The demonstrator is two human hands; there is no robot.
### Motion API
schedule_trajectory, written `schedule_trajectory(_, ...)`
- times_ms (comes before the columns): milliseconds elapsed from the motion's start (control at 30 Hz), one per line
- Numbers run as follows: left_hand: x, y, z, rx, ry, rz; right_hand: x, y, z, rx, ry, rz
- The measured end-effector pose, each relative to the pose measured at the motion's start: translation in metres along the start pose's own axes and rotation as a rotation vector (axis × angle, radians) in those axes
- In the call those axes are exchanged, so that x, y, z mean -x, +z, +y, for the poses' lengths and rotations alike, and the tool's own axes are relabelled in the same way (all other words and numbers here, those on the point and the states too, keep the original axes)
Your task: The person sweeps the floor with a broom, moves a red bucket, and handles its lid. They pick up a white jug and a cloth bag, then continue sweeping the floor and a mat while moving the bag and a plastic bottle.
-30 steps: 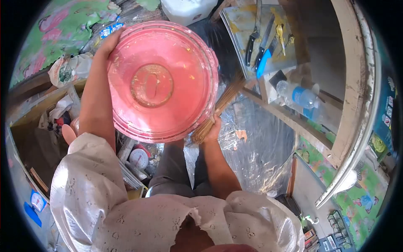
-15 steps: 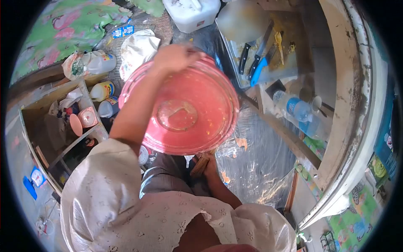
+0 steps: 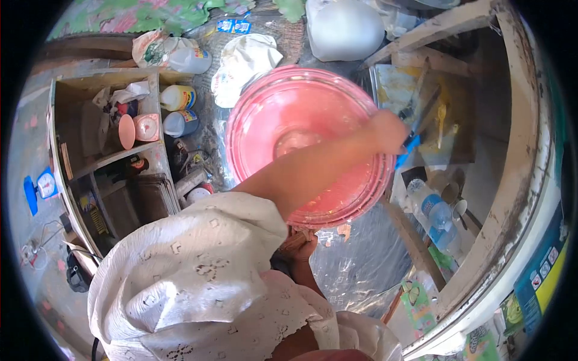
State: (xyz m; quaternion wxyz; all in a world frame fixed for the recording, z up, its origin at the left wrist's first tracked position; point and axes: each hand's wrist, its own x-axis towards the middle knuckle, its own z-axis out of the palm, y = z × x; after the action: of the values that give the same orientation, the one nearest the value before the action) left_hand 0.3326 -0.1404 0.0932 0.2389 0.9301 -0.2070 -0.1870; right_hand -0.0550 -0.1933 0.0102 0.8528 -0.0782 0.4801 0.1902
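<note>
A large round red plastic basin [image 3: 343,201] with ringed rims fills the middle of my view, its inside spotted with yellowish bits. My left arm reaches across it from the left. Blurred by motion, my left hand [image 3: 390,133] is over the right rim, with its fingers smeared. Below the near rim, my right hand [image 3: 306,245] is closed around a brown wooden piece [image 3: 293,242], part of which is hidden under the basin. Just beyond my left hand is a blue-handled knife [image 3: 408,151].
Left stands a wooden shelf box [image 3: 159,114] with a pink scale [image 3: 146,127]. Bottles [image 3: 179,97] and a white cloth bag [image 3: 244,63] lie beyond it. Right are a tray [image 3: 460,129] with knives, a wooden frame [image 3: 415,246] and a plastic water bottle [image 3: 436,210]. A white container [image 3: 343,30] stands behind.
My left hand has gone from the basin's far rim to its right rim. The view has turned, so the basin shows farther right. My right hand stays under the near rim.
</note>
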Motion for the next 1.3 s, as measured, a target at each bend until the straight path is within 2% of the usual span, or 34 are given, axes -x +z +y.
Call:
schedule_trajectory(67, -0.004, 0.004, -0.002, 0.095, 0.202, 0.126, 0.002, 0.003, 0.002, -0.010, 0.033, -0.088)
schedule_trajectory(100, -0.003, 0.007, -0.005, 0.180, 0.226, 0.247, 0.001, 0.005, 0.003, 0.001, 0.045, -0.082)
schedule_trajectory(167, 0.018, -0.016, -0.031, 0.160, 0.262, 0.489, 0.001, 0.035, 0.003, -0.135, -0.122, -0.129)
schedule_trajectory(200, 0.036, -0.022, -0.045, 0.079, 0.154, 0.769, -0.002, 0.037, -0.001, -0.133, -0.120, -0.122)
schedule_trajectory(233, 0.056, -0.042, -0.073, 0.313, -0.238, 0.434, -0.006, 0.039, -0.008, -0.116, -0.168, -0.164)
schedule_trajectory(267, 0.079, -0.044, -0.109, 0.392, -0.327, 0.499, -0.010, 0.039, -0.014, -0.103, -0.220, -0.207)
schedule_trajectory(300, 0.099, -0.037, -0.146, 0.142, -0.471, 0.687, -0.012, 0.035, -0.020, -0.105, -0.191, -0.315)
schedule_trajectory(333, 0.131, -0.033, -0.162, 0.032, -0.632, 0.661, -0.008, 0.040, -0.018, -0.108, -0.193, -0.308)
schedule_trajectory(400, 0.171, 0.048, -0.229, 0.530, -0.754, 0.540, 0.002, 0.051, -0.019, -0.046, -0.213, 0.125)
schedule_trajectory(433, 0.180, 0.052, -0.214, 0.882, -0.780, 0.571, -0.003, 0.047, -0.022, -0.041, -0.215, 0.125)
schedule_trajectory(467, 0.195, 0.058, -0.194, 1.238, -0.797, 0.588, -0.007, 0.038, -0.024, -0.046, -0.212, -0.039)
schedule_trajectory(500, 0.202, 0.060, -0.186, 1.242, -0.805, 0.586, -0.007, 0.032, -0.027, -0.053, -0.206, -0.202)
schedule_trajectory(533, 0.205, 0.062, -0.182, 1.169, -0.763, 0.585, -0.006, 0.034, -0.030, -0.048, -0.205, -0.198)
schedule_trajectory(600, 0.208, 0.067, -0.172, 1.108, -0.724, 0.590, 0.000, 0.046, -0.039, 0.067, -0.258, -0.059)
schedule_trajectory(667, 0.211, 0.070, -0.157, 0.920, -0.712, 0.684, -0.002, 0.044, -0.057, 0.048, -0.299, -0.127)
schedule_trajectory(767, 0.227, 0.085, -0.138, 0.920, -0.717, 0.752, 0.009, 0.048, -0.074, -0.006, -0.349, -0.104)
schedule_trajectory(833, 0.230, 0.097, -0.137, 0.753, -0.695, 0.856, 0.015, 0.056, -0.082, 0.168, -0.305, 0.088)
schedule_trajectory(867, 0.234, 0.099, -0.137, 0.774, -0.684, 0.842, 0.022, 0.058, -0.086, 0.253, -0.278, 0.185)
schedule_trajectory(900, 0.236, 0.099, -0.139, 0.694, -0.665, 0.799, 0.031, 0.041, -0.092, 0.110, -0.115, -0.259)
schedule_trajectory(933, 0.234, 0.091, -0.139, 0.612, -0.644, 0.764, 0.045, 0.038, -0.089, 0.118, -0.132, -0.264)
schedule_trajectory(1000, 0.233, 0.081, -0.136, 0.657, -0.669, 0.805, 0.075, 0.029, -0.075, 0.403, -0.107, 0.306)
schedule_trajectory(1033, 0.235, 0.070, -0.138, 0.646, -0.731, 0.706, 0.087, 0.018, -0.077, 0.403, -0.114, 0.314)
schedule_trajectory(1067, 0.237, 0.064, -0.141, 0.628, -0.794, 0.603, 0.095, 0.007, -0.076, 0.381, -0.033, 0.237)
schedule_trajectory(1100, 0.236, 0.062, -0.145, 0.604, -0.789, 0.637, 0.100, -0.005, -0.076, 0.357, 0.049, 0.155)
schedule_trajectory(1200, 0.240, 0.056, -0.152, 0.534, -0.709, 0.523, 0.102, 0.016, -0.073, 0.276, 0.035, 0.138)
schedule_trajectory(1233, 0.241, 0.058, -0.153, 0.594, -0.674, 0.562, 0.101, 0.022, -0.076, 0.280, 0.032, 0.130)
schedule_trajectory(1267, 0.238, 0.055, -0.147, 0.594, -0.675, 0.568, 0.098, 0.028, -0.078, 0.320, -0.039, 0.201)
schedule_trajectory(1300, 0.238, 0.052, -0.142, 0.763, -0.782, 0.613, 0.093, 0.030, -0.081, 0.357, -0.106, 0.273)
